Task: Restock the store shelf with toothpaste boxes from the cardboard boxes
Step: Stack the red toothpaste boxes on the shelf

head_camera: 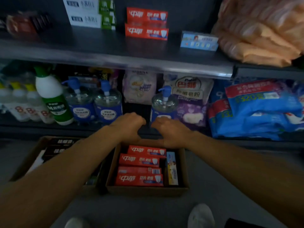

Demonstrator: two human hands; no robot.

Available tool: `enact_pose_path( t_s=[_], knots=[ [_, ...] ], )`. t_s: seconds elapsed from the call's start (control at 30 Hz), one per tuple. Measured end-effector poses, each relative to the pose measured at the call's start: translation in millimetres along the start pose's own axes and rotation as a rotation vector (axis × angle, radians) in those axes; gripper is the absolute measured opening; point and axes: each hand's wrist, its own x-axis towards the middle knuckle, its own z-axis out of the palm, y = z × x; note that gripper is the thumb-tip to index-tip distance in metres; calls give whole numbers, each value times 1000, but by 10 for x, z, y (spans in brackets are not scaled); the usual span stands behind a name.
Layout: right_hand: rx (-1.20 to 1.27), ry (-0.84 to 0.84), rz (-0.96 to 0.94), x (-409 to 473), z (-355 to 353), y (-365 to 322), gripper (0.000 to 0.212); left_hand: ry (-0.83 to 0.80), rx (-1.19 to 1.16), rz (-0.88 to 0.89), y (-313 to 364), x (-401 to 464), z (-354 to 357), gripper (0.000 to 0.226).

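Down on the floor, seen from the head camera, an open cardboard box holds four red toothpaste boxes lying flat, with a pale blue-and-yellow one standing along their right side. Both hands reach over the box's far edge: the left hand and the right hand have their fingers curled downward, close together; whether they hold anything I cannot tell. Two more red boxes sit stacked on the upper shelf
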Motion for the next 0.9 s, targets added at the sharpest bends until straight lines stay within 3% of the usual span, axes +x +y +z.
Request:
enact_pose_path(
  t_s=[0.07, 0.2, 0.5, 0.7, 0.9],
  knots=[
    [50, -69, -9, -17, 319, -7, 48, -71, -13, -4, -8, 54, 290, 21],
    [197, -236, -6, -27, 942, 16, 66, -225, -75, -10, -60, 169, 842, 52],
    [212, -491, -43, -212, 1779, -40, 73, -337, -114, -10, -272, 202, 1553, 50],
    [235, -483, -57, -203, 1878, -15, 75, -364, -108, 0, -330, 203, 1665, 59],
    [239, -495, -63, -165, 1896, -31, 70, -370, -148, -9, -368, 200, 1663, 54]
  ],
)
